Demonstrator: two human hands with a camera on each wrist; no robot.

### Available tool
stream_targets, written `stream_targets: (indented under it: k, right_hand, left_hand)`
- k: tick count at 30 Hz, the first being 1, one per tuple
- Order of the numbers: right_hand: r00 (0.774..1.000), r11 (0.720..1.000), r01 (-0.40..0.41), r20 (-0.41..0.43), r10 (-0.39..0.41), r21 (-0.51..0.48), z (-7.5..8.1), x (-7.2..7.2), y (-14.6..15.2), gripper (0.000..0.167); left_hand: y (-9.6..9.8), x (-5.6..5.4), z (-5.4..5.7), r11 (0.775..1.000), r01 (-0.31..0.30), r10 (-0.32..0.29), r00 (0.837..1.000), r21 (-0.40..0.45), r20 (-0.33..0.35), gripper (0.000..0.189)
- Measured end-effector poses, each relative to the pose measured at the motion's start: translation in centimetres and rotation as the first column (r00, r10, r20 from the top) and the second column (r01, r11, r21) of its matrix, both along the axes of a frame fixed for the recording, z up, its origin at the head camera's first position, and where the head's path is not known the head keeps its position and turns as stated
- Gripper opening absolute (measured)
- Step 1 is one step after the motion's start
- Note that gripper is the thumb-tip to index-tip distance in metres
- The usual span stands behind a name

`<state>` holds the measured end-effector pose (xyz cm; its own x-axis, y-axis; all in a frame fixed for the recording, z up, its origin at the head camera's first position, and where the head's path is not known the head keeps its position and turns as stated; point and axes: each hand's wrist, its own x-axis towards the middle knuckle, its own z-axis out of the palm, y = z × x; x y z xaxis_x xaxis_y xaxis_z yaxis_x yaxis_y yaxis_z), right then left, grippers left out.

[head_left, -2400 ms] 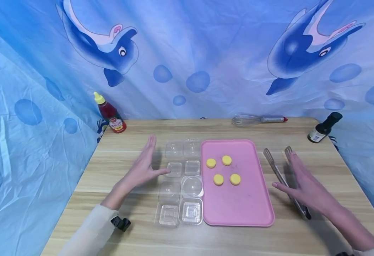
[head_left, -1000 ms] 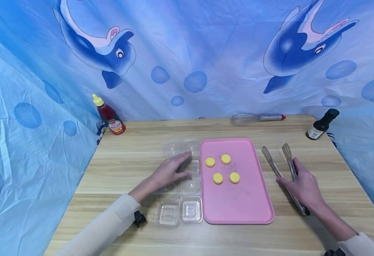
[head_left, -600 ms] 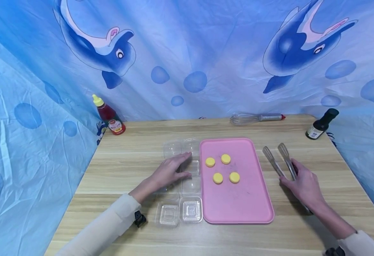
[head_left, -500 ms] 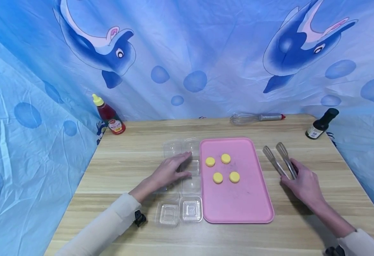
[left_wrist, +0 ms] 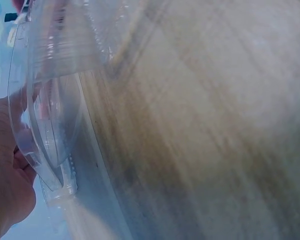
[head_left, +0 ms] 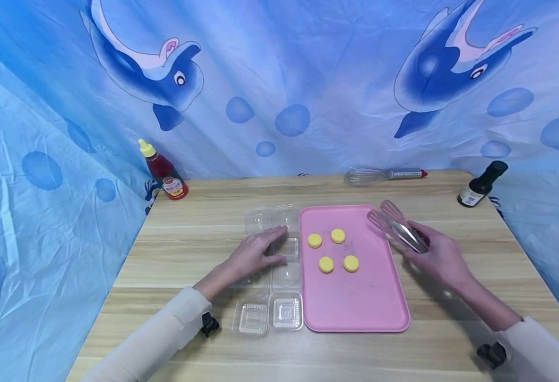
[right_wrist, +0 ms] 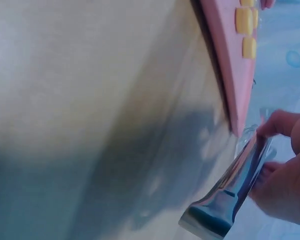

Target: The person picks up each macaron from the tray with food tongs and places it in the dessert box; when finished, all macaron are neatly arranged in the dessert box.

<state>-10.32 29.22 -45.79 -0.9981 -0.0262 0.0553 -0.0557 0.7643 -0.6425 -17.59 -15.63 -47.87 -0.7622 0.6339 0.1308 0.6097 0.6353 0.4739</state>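
Observation:
My right hand (head_left: 439, 255) pinches a pair of metal tongs (head_left: 407, 233) between thumb and fingers, lifted off the table. The slotted tips hang apart over the upper right corner of the pink tray (head_left: 355, 310). Several small yellow discs (head_left: 351, 263) shaped like macarons lie on that tray. My left hand (head_left: 252, 255) rests on the clear plastic hinged boxes (head_left: 286, 311) left of the tray, thumb and fingers spread over the middle ones. In the left wrist view, clear plastic (left_wrist: 52, 125) partly covers the fingers. The right wrist view shows the tongs' bent end (right_wrist: 210, 220) raised above the wood.
A red sauce bottle with a yellow cap (head_left: 166, 178) stands at the back left. At the back edge lies a whisk (head_left: 384, 175). A dark bottle (head_left: 481, 185) stands at the back right. A blue dolphin-print curtain (head_left: 279, 79) hangs behind the wooden table (head_left: 174, 228).
My right hand has taken hold of the tongs, drawn their arms closer together, and lifted them left over the tray's corner. My left hand moved right onto the boxes, then stayed there.

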Motion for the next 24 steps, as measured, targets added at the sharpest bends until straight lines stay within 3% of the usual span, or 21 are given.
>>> stream_targets:
  k: [6,12,24]
  right_hand:
    - [0.99,0.989,-0.144,-0.009,0.144,0.016,1.3,-1.1,-1.4,0.081]
    - [0.962,0.962,-0.273,0.013,0.274,-0.008,1.5,-2.0,-2.3,0.078]
    - [0.92,0.92,-0.393,0.004,0.393,-0.005,0.9,-2.7,-3.6,0.07]
  left_hand:
    - [0.0,0.0,0.0,1.0,-0.003,0.003,1.0,-0.013,0.001,0.086]
    - [0.1,-0.1,0.0,1.0,-0.001,0.001,1.0,-0.021,0.002,0.086]
    - [-0.1,-0.4,-0.1,1.0,-0.001,0.0,1.0,-0.026,-0.005,0.084]
